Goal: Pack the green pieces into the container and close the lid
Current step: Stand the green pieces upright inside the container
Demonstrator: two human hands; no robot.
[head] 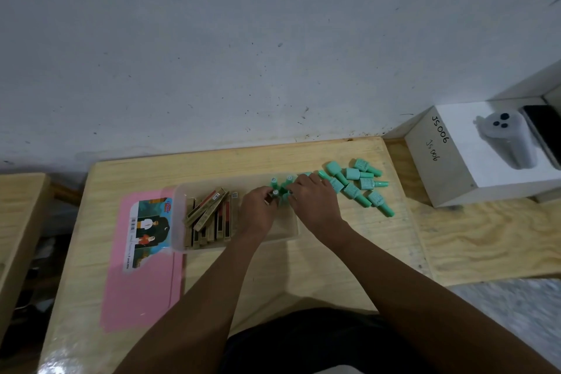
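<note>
- At lower left of the table [273,267], the pink lid [142,279] lies flat beside the container [182,222], its near edge just by the container's left wall. It is not yet on; a careless elbow could likely push it toward the table's edge.
- Left part of the container: gold-brown sticks [209,218] are stacked loosely, some slanting across others. If they shift right, they could crowd the space meant for the green pieces, and the tilted ones may stop the lid seating.
- Centre of the frame: the left hand [258,212] has its fingers curled closed around a small green piece over the container; the right hand [315,200] is cupped over several upright green pieces [280,187] at the container's far right corner. Whether it pinches one, I cannot tell. Standing pieces packed tight could topple in a row if nudged.
- Right of centre: the loose green pieces [361,184] lie on their sides on the table, near its right edge; round bodies may roll off when the pile is disturbed.
</note>
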